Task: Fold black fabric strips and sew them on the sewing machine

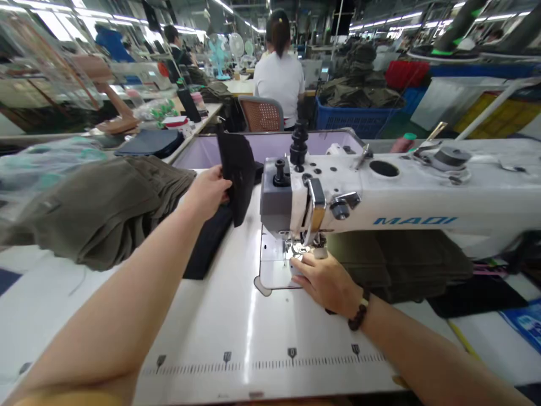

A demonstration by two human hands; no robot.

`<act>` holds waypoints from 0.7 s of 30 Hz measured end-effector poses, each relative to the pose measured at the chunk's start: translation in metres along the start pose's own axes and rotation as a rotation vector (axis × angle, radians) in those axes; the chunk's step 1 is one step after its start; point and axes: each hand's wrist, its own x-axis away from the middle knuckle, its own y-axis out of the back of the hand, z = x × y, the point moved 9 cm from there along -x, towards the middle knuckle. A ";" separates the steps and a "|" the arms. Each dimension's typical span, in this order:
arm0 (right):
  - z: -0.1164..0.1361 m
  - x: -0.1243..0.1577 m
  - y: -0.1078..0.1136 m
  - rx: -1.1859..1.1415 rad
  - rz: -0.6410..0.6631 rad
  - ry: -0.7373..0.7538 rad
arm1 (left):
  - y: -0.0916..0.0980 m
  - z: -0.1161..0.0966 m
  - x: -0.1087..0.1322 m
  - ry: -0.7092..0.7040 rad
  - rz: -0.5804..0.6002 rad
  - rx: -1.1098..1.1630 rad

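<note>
My left hand (207, 193) is closed on a black fabric piece (239, 177), raised upright left of the sewing machine head (276, 197). Below it, more folded black fabric (207, 248) lies on the white table (228, 327). My right hand (329, 282) rests by the presser foot (298, 246), fingers stretched toward the metal needle plate (273, 270) with a gap between them. No cloth shows under those fingertips. A dark beaded bracelet (358, 317) circles the right wrist.
Brown-grey fabric pieces are stacked at the left (105, 208), and another stack (401, 259) lies under the machine arm. A ruler scale (262, 363) runs along the front edge. Ahead, a person in white (279, 79) sits near a blue crate (357, 115) of fabric.
</note>
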 end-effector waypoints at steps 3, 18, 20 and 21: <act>0.002 0.000 0.000 0.004 0.006 0.028 | 0.000 0.015 0.045 0.040 0.182 0.168; 0.012 0.010 0.006 -0.035 -0.085 0.234 | -0.111 0.034 0.187 -0.800 0.520 -1.045; 0.016 0.012 0.006 -0.042 -0.109 0.306 | -0.113 0.033 0.168 -0.768 0.513 -1.053; 0.017 0.013 0.006 -0.043 -0.120 0.322 | -0.114 0.033 0.161 -0.760 0.519 -1.058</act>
